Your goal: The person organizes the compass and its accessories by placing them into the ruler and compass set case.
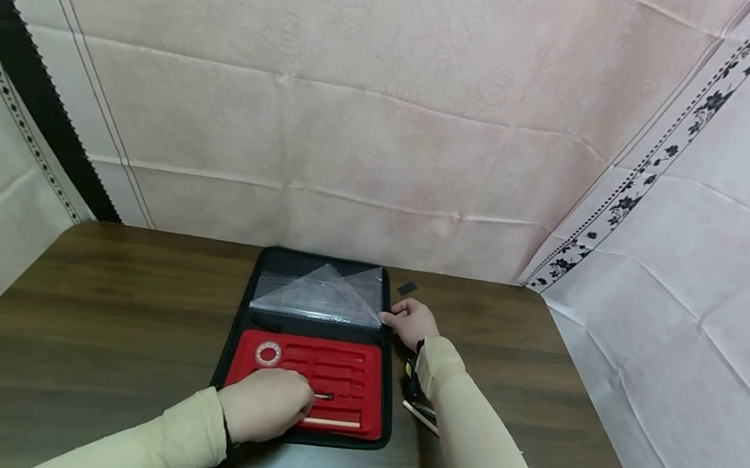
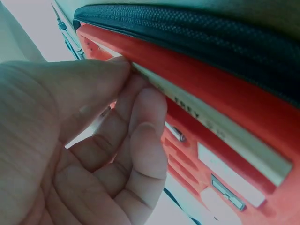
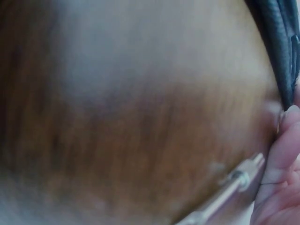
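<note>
A black zip case (image 1: 386, 417) lies unfolded on the table, a red moulded tray (image 1: 368, 364) in its near half. My left hand (image 1: 270, 404) is over the tray's near side. Its thumb and fingertips pinch a pale pencil-like stick (image 2: 206, 119) with printed letters, which lies along a tray slot. A dark-tipped tool (image 1: 324, 396) shows beside that hand. Clear triangular sheets (image 1: 320, 298), perhaps set squares, lie in the far half. My right hand (image 1: 414, 323) grips the case's right edge near their corner; the wrist view shows only part of its fingers.
A white ring (image 1: 268, 354) sits in the tray's far left corner. The left wrist view shows a small sharpener (image 2: 227, 192) and a white block (image 2: 229, 173). Right of the case lie a small dark piece (image 1: 406, 289), a pale stick (image 1: 420, 418) and a metal tool (image 3: 234, 185).
</note>
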Motion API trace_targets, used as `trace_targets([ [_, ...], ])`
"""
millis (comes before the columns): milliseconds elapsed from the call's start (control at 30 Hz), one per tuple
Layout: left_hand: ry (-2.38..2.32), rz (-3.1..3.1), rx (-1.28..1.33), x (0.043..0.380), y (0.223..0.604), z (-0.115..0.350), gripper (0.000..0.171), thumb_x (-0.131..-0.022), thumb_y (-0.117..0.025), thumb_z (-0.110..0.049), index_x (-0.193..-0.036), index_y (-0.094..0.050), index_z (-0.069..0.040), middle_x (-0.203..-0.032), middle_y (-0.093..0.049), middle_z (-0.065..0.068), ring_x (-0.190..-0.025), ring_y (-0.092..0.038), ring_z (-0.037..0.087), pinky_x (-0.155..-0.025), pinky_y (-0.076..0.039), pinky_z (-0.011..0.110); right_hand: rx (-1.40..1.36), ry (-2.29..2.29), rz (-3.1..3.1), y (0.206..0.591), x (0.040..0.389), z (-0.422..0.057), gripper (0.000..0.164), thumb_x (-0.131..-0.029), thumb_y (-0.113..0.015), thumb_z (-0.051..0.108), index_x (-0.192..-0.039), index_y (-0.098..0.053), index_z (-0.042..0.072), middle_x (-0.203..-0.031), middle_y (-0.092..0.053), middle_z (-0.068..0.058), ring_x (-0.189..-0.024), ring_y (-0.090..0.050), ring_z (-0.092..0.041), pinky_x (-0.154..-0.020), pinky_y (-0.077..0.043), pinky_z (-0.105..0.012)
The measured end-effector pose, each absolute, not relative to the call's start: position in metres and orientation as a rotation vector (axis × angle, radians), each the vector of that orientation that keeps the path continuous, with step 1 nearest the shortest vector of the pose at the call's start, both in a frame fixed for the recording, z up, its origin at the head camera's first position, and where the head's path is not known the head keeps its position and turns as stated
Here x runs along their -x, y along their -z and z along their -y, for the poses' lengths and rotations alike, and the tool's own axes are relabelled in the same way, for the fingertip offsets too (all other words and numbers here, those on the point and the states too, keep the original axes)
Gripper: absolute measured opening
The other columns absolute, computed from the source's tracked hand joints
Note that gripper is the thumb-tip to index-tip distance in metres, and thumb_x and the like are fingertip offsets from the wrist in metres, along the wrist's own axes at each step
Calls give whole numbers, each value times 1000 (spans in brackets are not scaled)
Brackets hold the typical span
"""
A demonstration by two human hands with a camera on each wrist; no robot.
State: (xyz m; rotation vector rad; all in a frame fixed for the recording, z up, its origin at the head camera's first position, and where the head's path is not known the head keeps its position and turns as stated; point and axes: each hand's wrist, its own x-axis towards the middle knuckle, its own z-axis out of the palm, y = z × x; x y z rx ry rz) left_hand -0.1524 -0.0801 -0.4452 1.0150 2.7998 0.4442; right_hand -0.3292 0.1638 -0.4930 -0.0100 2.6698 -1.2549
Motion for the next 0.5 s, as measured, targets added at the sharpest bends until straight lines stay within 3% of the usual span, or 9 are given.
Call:
trace_targets([
  [300, -454, -2789, -978, 157, 447, 79, 19, -81, -76, -10, -69, -64, -19, -60, -48, -13, -56, -45, 5, -55, -43, 24, 9, 1249, -2673, 494, 332, -163, 32, -86, -75, 32, -101, -60, 7, -84, -59, -7, -74, -55, -20, -66, -44, -32],
  [500, -456, -2808, -997, 157, 451, 75, 26, -79, -73, -5, -64, -57, -19, -56, -44, -11, -53, -41, 7, -53, -41, 25, 6, 1256, -2666, 493, 331, -163, 33, -86, -75, 31, -101, -60, 6, -85, -58, -7, -75, -55, -20, -67, -45, -33],
])
